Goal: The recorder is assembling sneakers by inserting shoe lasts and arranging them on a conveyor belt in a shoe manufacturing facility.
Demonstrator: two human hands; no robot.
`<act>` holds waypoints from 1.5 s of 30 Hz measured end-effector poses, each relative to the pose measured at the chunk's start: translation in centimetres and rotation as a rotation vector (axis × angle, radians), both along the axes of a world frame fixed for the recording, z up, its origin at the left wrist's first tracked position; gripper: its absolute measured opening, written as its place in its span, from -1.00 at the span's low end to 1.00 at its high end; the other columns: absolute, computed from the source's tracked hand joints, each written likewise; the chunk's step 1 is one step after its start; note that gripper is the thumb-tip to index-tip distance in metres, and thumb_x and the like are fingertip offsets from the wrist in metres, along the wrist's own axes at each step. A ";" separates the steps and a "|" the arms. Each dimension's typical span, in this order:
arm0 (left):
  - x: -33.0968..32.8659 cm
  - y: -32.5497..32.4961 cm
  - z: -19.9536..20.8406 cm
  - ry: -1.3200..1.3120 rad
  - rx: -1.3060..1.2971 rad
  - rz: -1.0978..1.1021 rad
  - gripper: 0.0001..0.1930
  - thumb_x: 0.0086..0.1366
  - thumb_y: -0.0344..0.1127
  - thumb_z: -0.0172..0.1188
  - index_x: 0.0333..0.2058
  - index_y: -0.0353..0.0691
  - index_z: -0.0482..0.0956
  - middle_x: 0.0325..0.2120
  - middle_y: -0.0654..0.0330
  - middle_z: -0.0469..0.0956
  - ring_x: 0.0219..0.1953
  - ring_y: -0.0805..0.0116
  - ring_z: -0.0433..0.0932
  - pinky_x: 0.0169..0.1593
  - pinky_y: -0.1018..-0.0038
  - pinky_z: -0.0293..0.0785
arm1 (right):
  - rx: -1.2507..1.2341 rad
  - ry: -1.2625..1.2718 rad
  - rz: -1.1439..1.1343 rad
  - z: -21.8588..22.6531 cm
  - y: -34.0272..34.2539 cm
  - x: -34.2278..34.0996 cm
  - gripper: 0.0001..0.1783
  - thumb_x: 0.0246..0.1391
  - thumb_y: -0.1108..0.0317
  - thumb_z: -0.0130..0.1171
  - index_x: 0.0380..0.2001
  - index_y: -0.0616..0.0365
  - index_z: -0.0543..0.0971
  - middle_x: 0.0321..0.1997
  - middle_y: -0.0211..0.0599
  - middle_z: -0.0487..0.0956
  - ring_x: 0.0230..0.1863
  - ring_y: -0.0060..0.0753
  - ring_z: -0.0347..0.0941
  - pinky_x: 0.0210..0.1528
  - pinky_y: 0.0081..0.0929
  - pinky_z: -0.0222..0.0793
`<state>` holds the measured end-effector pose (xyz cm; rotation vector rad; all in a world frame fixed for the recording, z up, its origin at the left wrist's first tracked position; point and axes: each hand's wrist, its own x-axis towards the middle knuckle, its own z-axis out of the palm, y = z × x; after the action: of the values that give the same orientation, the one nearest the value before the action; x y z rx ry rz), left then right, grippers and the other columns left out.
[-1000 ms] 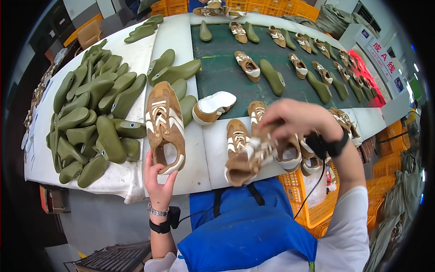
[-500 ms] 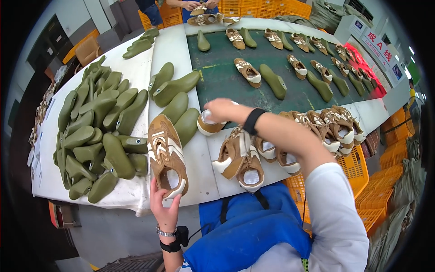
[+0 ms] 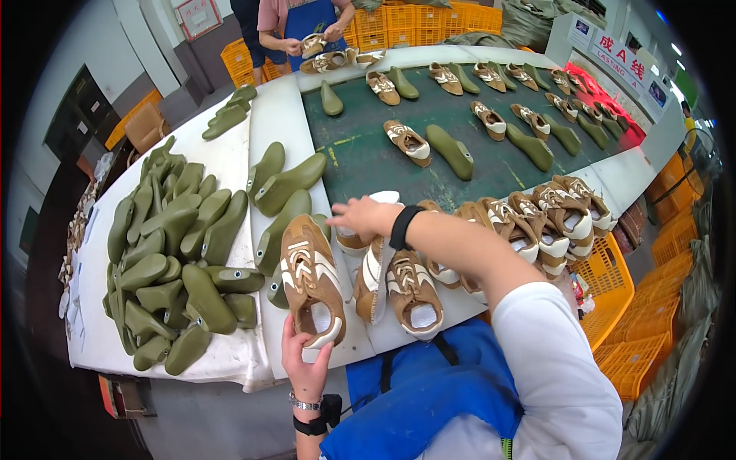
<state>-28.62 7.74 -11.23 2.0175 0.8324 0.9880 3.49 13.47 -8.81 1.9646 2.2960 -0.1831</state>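
My left hand (image 3: 307, 365) grips a brown and white sneaker (image 3: 311, 277) by its heel, thumb and fingers on either side of the opening. The sneaker's toe points away from me, over green shoe lasts (image 3: 285, 222). My right hand (image 3: 366, 216) reaches across, palm down, fingers stretched out. Beneath it a similar shoe (image 3: 351, 241) is partly hidden; whether they touch is unclear. Just nearer, another sneaker (image 3: 373, 282) leans on its side with the pale sole facing left. Beside it an upright sneaker (image 3: 415, 295) stands near the table edge.
A big heap of green lasts (image 3: 172, 253) covers the white table at left. Sneakers paired with lasts stand in rows on the green belt (image 3: 360, 157). More sneakers (image 3: 537, 222) crowd the right edge above an orange crate (image 3: 606, 287). Across the table a person (image 3: 310, 27) handles a shoe.
The sneaker in my left hand has moved right, towards the other shoes. My right hand's fingers have spread, above the same shoe. One neighbouring sneaker has tipped onto its side. The view has shifted.
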 end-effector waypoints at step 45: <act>16.6 1.6 5.3 -0.831 -1.131 -0.554 -0.39 0.30 0.01 0.00 0.22 -0.17 0.12 0.19 0.14 0.23 0.19 0.19 0.27 0.23 0.20 0.24 | 0.631 1.390 -0.688 2.2 -24.5 -2.9 -0.07 -0.09 0.28 0.34 0.29 0.14 0.06 0.15 -0.12 0.32 0.06 -0.39 0.33 -0.01 -0.45 0.37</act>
<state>-12.01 9.32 -5.91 0.6674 0.2047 0.6612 0.60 -11.05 -6.65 3.7245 2.0902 -1.4208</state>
